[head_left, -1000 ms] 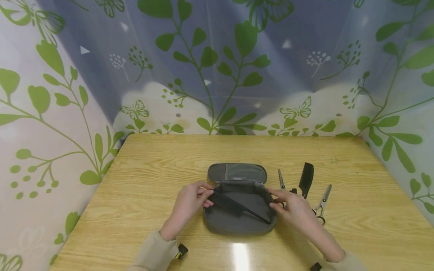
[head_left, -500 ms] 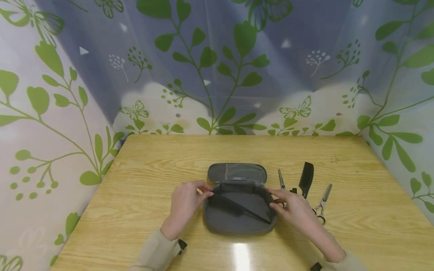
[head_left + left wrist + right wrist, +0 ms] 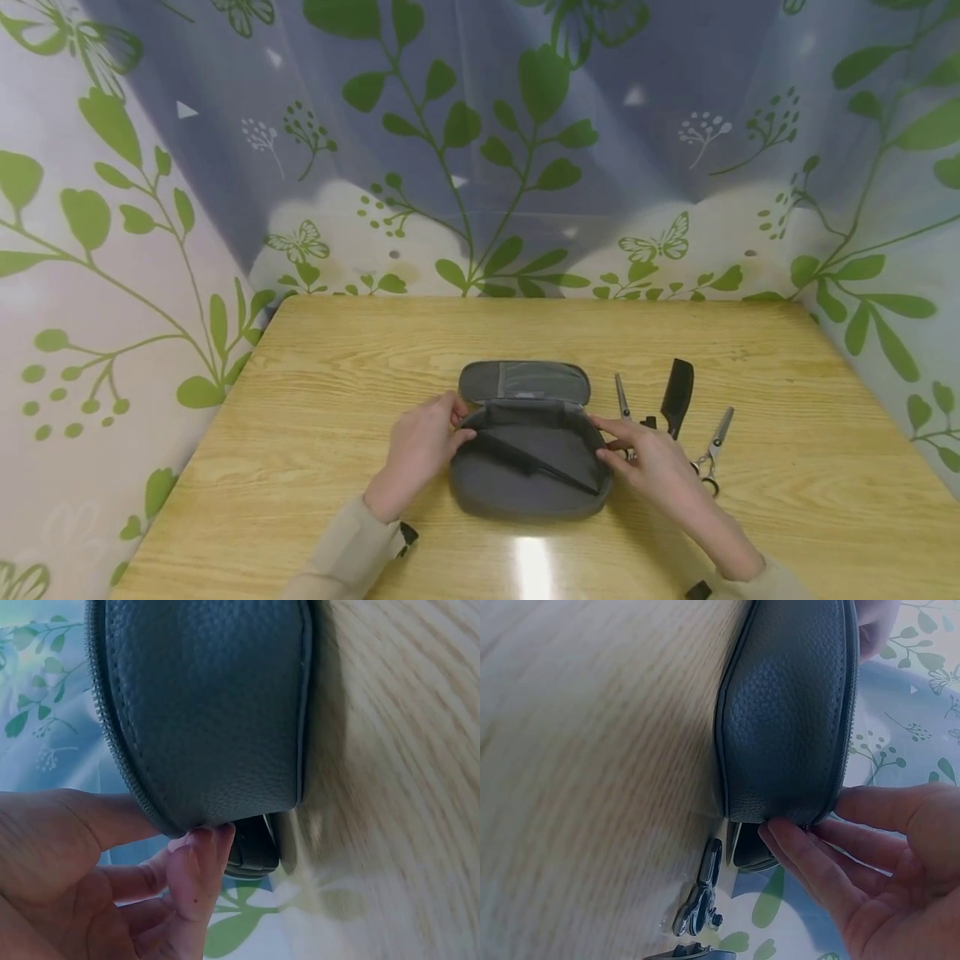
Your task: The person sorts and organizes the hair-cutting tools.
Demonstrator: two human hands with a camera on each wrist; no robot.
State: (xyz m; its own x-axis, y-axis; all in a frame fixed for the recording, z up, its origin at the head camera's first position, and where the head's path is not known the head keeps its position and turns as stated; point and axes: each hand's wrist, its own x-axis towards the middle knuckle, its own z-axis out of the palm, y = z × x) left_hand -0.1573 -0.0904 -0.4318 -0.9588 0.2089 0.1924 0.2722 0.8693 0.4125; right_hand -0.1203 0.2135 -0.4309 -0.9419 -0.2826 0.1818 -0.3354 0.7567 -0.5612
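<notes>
A dark grey zip case lies unzipped on the table, its lid folded back behind it. Inside, a black tail comb slants from the back left to the front right. My left hand pinches the case's left rim, thumb over the edge and fingers against the outer wall. At the opposite side my right hand grips the right rim; in the right wrist view the fingertips press the textured wall.
Right of the case lie a black comb, scissors with dark finger rings, and a second pair of scissors, partly hidden behind my right hand. A patterned curtain hangs behind the wooden table.
My left hand has let go of the tail comb's end and moved to the case's left rim. The comb now lies in the case. My right hand has stayed put.
</notes>
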